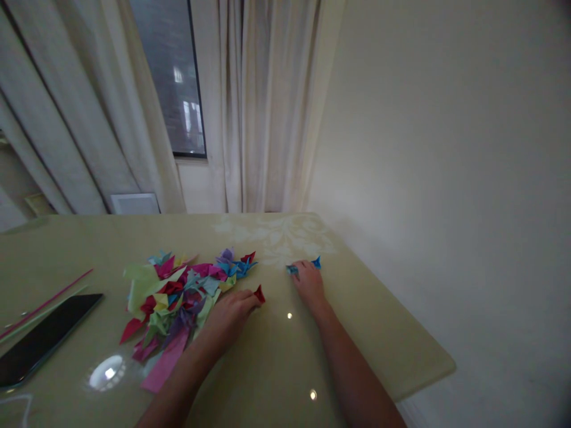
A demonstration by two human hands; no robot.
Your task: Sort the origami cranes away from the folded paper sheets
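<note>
My left hand (pixel 232 312) rests on the glossy yellow-green table (pixel 276 368) at the right edge of a heap of folded coloured paper pieces (pixel 182 291), with its fingertips pinched on a small red folded paper (pixel 259 293). Farther right, my right hand (pixel 307 282) lies on the table with its fingers curled over a small blue folded paper (pixel 316 262), whose ends stick out on both sides of the hand. A pink paper strip (pixel 165 365) lies at the near side of the heap.
A black phone (pixel 44 339) lies flat at the table's left, with thin pink and green sticks (pixel 49 303) beside it. The table's right edge (pixel 401 315) runs along a plain wall. Curtains and a window stand behind the table.
</note>
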